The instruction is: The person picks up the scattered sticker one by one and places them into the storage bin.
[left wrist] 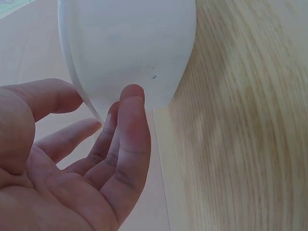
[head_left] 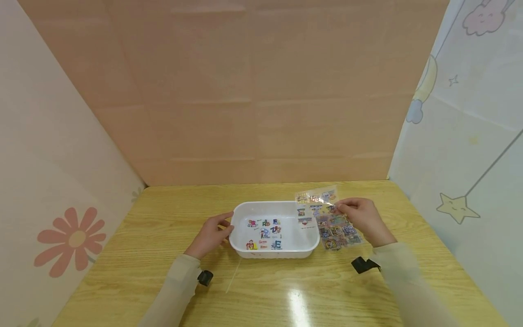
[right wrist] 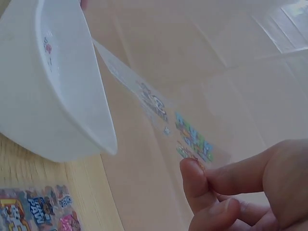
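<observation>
A white plastic tub (head_left: 274, 255) stands on the table, with several colorful cartoon and letter stickers (head_left: 264, 233) on the inside of its floor. My left hand (head_left: 210, 235) grips the tub's left end, thumb and fingers on either side of the rim; its fingertips press the white wall (left wrist: 120, 53) in the left wrist view. Between thumb and fingertips, my right hand (head_left: 361, 219) pinches the right edge of a clear sticker sheet (head_left: 305, 212). That sheet (right wrist: 154, 106) is raised and tilted, overlapping the tub's right end in the head view.
More printed sticker sheets (head_left: 341, 238) lie on the wooden table (head_left: 261, 290) just right of the tub. A thin pale strip (head_left: 234, 276) lies in front of the tub's left corner. An orange-pink backdrop (head_left: 253, 113) rises behind, with patterned side walls left and right.
</observation>
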A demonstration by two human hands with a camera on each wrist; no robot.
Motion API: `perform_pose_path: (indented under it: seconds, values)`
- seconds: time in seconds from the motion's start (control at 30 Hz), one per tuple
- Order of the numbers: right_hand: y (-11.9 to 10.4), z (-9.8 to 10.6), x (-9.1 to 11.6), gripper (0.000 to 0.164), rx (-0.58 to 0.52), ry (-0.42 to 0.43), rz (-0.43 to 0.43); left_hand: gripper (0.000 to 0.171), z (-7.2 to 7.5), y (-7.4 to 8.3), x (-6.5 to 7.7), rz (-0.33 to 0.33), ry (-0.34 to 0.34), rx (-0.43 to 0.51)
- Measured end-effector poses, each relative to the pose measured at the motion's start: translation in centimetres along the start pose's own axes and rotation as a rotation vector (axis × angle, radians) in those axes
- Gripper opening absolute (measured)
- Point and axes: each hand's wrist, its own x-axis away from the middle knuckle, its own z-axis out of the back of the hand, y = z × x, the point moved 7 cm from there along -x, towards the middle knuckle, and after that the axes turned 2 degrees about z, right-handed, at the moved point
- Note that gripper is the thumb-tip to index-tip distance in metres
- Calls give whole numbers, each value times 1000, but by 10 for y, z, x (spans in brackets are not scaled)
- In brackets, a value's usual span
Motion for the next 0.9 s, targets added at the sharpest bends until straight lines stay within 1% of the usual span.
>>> perform_pose_path:
  seconds: [0.2, 0.4, 0.63, 0.9]
  values:
    - [-5, -15, -1, 39, -32, -31, 16, 47, 1, 0, 1, 14, 9, 1]
    - [-12, -30, -2, 34, -47, -49, -18, 48, 2, -1, 1, 23, 13, -2]
    - [-18, -48, -4, 30, -75, -65, -6, 48, 1, -3, -1, 18, 4, 4]
    - [-23, -67, -4, 27, -33, -87, -15, 48, 1, -5, -3, 23, -1, -3]
